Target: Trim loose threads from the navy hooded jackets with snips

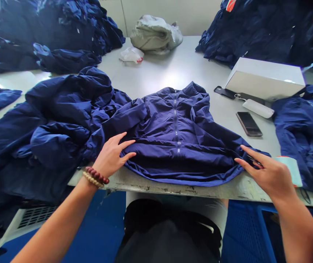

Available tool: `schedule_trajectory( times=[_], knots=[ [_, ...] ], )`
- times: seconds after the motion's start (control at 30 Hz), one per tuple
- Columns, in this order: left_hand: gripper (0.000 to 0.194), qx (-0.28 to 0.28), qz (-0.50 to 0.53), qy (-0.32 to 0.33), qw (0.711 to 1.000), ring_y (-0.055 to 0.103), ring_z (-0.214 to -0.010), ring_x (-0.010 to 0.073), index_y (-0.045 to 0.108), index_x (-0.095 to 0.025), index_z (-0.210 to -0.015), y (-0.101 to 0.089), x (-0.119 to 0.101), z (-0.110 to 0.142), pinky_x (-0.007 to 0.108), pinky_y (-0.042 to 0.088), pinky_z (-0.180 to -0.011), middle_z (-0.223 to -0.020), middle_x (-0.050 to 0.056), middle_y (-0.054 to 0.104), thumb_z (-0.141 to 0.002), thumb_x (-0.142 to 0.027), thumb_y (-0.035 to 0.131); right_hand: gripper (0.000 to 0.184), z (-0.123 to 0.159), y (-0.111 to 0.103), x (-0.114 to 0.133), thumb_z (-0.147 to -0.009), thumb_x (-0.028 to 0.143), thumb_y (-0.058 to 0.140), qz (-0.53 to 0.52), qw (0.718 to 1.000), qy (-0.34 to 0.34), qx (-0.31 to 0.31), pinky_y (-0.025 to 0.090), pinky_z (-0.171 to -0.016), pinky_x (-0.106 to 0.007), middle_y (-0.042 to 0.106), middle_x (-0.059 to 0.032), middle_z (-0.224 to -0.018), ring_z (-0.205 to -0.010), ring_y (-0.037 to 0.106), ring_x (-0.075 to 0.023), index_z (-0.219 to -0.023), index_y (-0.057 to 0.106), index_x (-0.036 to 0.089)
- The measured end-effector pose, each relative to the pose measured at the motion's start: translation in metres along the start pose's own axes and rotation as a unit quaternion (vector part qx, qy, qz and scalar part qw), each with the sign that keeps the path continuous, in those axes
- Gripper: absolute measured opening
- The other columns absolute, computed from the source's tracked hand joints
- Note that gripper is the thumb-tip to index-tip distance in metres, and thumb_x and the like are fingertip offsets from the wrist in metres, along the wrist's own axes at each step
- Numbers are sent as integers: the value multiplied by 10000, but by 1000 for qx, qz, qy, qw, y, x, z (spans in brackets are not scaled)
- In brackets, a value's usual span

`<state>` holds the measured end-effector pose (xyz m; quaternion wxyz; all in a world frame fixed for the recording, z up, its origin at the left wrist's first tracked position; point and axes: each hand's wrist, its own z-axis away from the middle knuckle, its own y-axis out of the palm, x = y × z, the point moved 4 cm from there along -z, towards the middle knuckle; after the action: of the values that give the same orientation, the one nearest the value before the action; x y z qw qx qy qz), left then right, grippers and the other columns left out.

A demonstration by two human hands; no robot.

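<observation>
A navy blue jacket [159, 124] with a front zipper lies spread on the table, its hem toward me at the table's edge. My left hand [114, 151], wearing two bead bracelets [95, 176], rests at the jacket's left lower side with its fingers spread. At the right end of the hem is my right hand [266, 170], its thumb and forefinger apart against the cloth. A small dark tool [255, 162], mostly hidden, is tucked among its other fingers; its kind is hard to make out.
A heap of navy garments [54, 120] lies left of the jacket, with more piles behind. To the right are a phone [248, 123], a white power bank [258, 108], a white box [266, 78] and another navy garment [304, 138]. A plastic-wrapped bundle [156, 34] sits at the back.
</observation>
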<state>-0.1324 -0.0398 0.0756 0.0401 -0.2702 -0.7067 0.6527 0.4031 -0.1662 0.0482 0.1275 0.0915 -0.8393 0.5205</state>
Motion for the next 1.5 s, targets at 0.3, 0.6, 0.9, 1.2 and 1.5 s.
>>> schedule_trajectory(
  times=[0.3,0.6,0.9,1.2,1.5],
  knots=[
    [856,124,66,199,970,439,-1592,392,599,-195,-1559,86,-113,-60,580,372,-1321,-1638,180,567,-854,-610,853,403,-46,81,121,-1010,534,716,-158,963,-146,160,640,-934,-399,835,-83,-1235,-1071,819,-308,-1292,794,257],
    [1443,85,50,178,979,301,-1652,442,362,-175,-1714,127,-77,-143,619,222,-1367,-1774,234,328,-592,-1002,733,308,-155,176,93,-1026,539,661,-161,970,-122,132,580,-781,-338,868,-42,-1050,-921,822,-266,-1046,852,298],
    [190,-6,157,174,972,691,-1196,283,779,-283,-1108,115,-83,-150,504,577,-1050,-1289,103,754,-1073,-377,619,624,-155,168,91,-1095,551,509,-261,946,-93,170,268,-548,-320,423,28,-536,-521,343,-129,-566,429,229],
    [435,2,267,56,962,518,-636,164,566,-233,-761,113,-77,-158,343,439,-638,-720,-3,615,-1123,-444,446,565,-141,147,102,-929,691,748,-245,954,-124,120,542,-756,-323,779,-42,-968,-780,703,-220,-1288,743,255],
    [145,-62,283,95,952,723,-887,177,709,-282,-1179,111,-78,-150,338,584,-884,-973,11,732,-1070,-318,620,504,-135,155,109,-1082,492,511,-257,936,-138,197,347,-584,-301,510,18,-626,-588,456,-143,-653,493,227]
  ],
)
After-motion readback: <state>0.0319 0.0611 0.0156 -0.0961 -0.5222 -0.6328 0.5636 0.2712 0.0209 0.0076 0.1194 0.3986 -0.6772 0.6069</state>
